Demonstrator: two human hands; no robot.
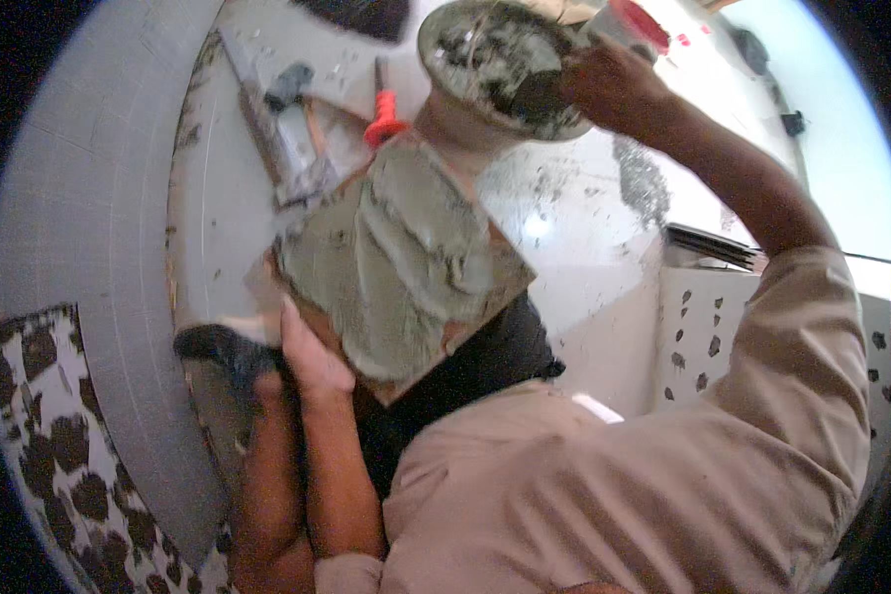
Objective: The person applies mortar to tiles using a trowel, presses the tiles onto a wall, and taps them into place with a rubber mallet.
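My left hand (312,346) holds a square tile (520,269) by its near left edge, with the thumb showing and the other fingers hidden underneath. Grey mortar (396,257) lies in thick ridges over most of the tile's upper face. My right hand (609,84) is over the rim of a round bucket (436,84) at the far side. It grips a trowel with a dark blade (538,97), whose handle is hidden in the fist. The blade's end is down in the wet mortar inside the bucket.
A chisel with a red guarded grip (384,119) and a hammer (292,87) lie left of the bucket, near a long metal bar (257,129). A red-lined pail (636,25) stands behind. Thin dark sheets (713,246) lie at right; a dark-spotted panel (69,445) is at lower left.
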